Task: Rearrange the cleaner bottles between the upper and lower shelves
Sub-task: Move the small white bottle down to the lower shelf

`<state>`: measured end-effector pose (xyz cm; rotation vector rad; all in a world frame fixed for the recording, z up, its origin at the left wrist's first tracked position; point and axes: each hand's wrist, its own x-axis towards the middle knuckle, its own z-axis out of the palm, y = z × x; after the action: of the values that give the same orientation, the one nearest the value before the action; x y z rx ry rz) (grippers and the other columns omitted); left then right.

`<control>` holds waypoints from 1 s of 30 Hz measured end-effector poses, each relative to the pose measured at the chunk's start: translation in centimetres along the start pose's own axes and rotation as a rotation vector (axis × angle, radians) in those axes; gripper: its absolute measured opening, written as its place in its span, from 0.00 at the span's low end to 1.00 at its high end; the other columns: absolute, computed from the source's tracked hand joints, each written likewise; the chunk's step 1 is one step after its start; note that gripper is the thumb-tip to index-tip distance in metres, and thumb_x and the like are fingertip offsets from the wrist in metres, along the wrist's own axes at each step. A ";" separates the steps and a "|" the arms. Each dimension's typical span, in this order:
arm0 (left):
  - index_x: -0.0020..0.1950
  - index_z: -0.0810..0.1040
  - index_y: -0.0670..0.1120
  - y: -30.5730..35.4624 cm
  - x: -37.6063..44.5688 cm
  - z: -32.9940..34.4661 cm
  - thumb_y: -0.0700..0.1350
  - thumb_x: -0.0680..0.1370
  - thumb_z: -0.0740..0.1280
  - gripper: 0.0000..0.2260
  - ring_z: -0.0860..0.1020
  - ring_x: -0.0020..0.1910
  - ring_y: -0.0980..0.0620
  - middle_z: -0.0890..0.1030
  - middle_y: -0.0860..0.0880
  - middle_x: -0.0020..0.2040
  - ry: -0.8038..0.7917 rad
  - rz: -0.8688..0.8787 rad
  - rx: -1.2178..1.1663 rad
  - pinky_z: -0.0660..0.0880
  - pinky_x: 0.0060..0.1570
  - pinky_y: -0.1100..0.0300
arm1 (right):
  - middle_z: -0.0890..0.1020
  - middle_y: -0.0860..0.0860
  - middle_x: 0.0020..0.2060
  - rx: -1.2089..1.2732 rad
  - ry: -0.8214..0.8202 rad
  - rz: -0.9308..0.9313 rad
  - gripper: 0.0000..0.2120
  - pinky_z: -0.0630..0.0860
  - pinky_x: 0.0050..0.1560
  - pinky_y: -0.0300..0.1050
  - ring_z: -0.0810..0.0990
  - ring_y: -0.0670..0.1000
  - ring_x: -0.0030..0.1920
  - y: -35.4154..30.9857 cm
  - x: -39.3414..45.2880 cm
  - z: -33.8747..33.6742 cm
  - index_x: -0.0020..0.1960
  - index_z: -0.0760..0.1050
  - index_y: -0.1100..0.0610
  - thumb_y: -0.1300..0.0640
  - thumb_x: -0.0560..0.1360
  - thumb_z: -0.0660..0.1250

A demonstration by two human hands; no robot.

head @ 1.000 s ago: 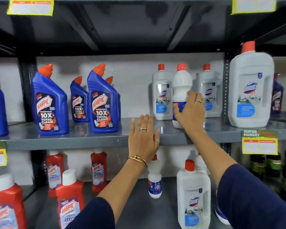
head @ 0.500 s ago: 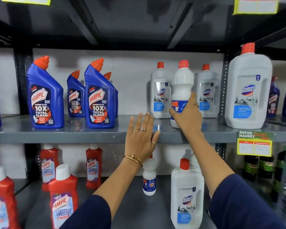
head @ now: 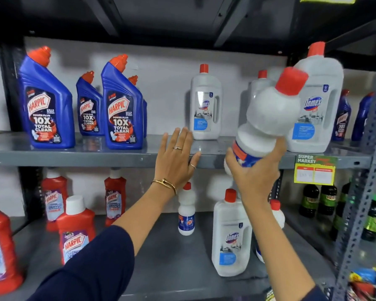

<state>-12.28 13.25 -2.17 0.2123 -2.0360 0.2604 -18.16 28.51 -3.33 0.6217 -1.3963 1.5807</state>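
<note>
My right hand [head: 253, 172] grips the base of a round white bottle with a red cap [head: 269, 118], tilted to the right in the air in front of the upper shelf [head: 117, 156]. My left hand [head: 175, 159] lies flat and open against the upper shelf's front edge, holding nothing. White Domex bottles [head: 205, 107] and a large Domex jug [head: 319, 109] stand on the upper shelf. On the lower shelf [head: 172, 257] stand a small white bottle [head: 186, 211] and a Domex bottle [head: 230, 235].
Blue Harpic bottles [head: 122, 105] fill the upper shelf's left side. Red Harpic bottles [head: 76, 231] stand at the lower left. Dark green bottles [head: 328, 200] sit in the bay to the right, past a perforated metal upright [head: 360, 192]. A yellow price tag [head: 314, 170] hangs on the shelf edge.
My right hand has lifted the round white bottle off the upper shelf and tipped it to the right, toward me. My left hand stays on the shelf edge.
</note>
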 end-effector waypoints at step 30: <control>0.63 0.71 0.36 -1.1 -0.3 1.0 0.52 0.76 0.51 0.25 0.71 0.63 0.39 0.77 0.38 0.61 0.055 0.065 0.189 0.52 0.65 0.46 | 0.80 0.53 0.49 -0.224 -0.623 0.482 0.30 0.79 0.52 0.50 0.78 0.52 0.47 15.2 -24.9 2.1 0.56 0.68 0.55 0.55 0.59 0.78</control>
<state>-12.70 11.91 -2.76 0.2537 -1.9659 0.4951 -20.24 19.94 -31.17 0.7093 -2.2912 1.6226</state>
